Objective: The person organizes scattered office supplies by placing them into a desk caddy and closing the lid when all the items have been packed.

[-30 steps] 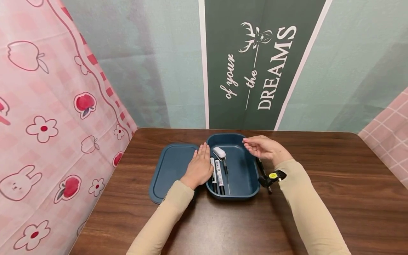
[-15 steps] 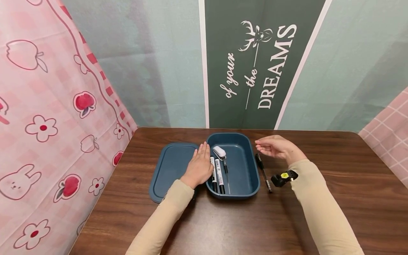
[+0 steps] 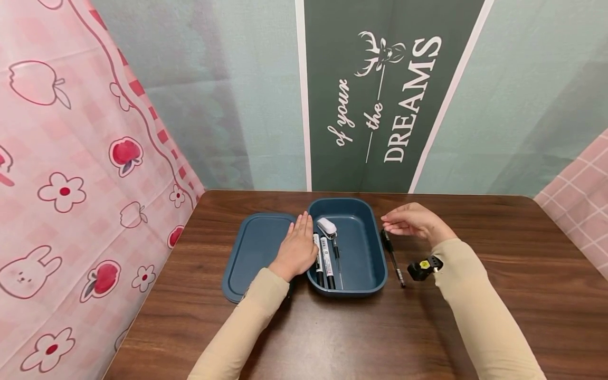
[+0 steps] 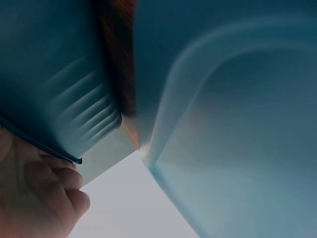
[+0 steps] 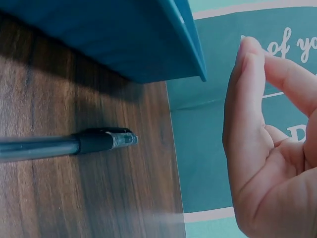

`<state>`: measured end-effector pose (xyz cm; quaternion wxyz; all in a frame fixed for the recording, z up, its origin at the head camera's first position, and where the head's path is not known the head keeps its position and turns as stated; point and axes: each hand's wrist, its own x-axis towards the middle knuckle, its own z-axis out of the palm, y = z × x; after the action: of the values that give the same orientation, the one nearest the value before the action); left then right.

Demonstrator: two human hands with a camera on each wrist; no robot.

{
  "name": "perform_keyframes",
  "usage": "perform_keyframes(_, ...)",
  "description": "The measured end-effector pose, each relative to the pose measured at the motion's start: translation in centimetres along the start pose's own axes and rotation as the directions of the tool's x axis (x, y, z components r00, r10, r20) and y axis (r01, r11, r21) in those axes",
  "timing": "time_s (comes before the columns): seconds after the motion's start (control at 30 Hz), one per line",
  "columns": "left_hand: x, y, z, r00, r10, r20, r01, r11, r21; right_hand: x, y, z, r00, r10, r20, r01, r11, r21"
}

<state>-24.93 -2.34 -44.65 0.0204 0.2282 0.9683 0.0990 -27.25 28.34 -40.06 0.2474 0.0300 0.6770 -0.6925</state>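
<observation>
My left hand [image 3: 296, 250] rests on the left rim of the blue plastic box [image 3: 358, 258], fingers straight along the edge. In the left wrist view, its fingers [image 4: 59, 188] lie over the rim near the ribbed wall. Inside the box, along its left side, lie two white-and-black markers [image 3: 328, 264], a slim pen [image 3: 338, 264] and a small white rounded object [image 3: 326, 227]. Right of the box, a black-and-clear pen [image 3: 393, 258] lies on the table. My right hand [image 3: 413, 221] hovers by its far end, thumb and fingertip meeting with nothing visible between them.
A matching blue lid [image 3: 258, 253] lies flat left of the box, partly under the left forearm and hand. Everything stands near the back edge of the brown wooden table [image 3: 499, 274]. A green printed curtain [image 3: 380, 95] hangs behind; a pink one [image 3: 95, 184] is at the left.
My right hand has moved right, from over the box's far right corner to beside the pen on the table, uncovering that pen. The left hand and the box's contents have stayed put.
</observation>
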Motion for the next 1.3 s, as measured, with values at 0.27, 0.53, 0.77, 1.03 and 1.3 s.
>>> perform_keyframes(0.27,-0.2,0.0,-0.3,1.000,0.003,-0.009,-0.003,1.000,-0.008,-0.1,0.1,-0.1,0.997,-0.008,-0.073,-0.006,0.983,-0.183)
perform_keyframes(0.53,-0.1,0.0,-0.4,1.000,0.002,-0.008,-0.002,1.000,-0.002,0.0,0.6,0.1,0.987,-0.069,-0.144,0.000,0.903,-0.431)
perform_keyframes(0.77,-0.1,0.0,-0.3,1.000,0.006,-0.017,-0.006,1.000,0.007,0.2,0.8,0.3,0.980,-0.103,-0.173,-0.006,0.844,-0.536)
perform_keyframes(1.03,0.0,-0.1,-0.1,1.000,0.006,-0.013,-0.006,1.000,0.000,0.7,1.6,0.4,0.965,-0.142,-0.222,-0.056,0.712,-0.700)
perform_keyframes(1.3,-0.2,0.1,-0.1,1.000,0.006,-0.005,-0.006,1.000,-0.012,0.7,2.6,0.8,0.959,-0.168,-0.229,-0.084,0.603,-0.793)
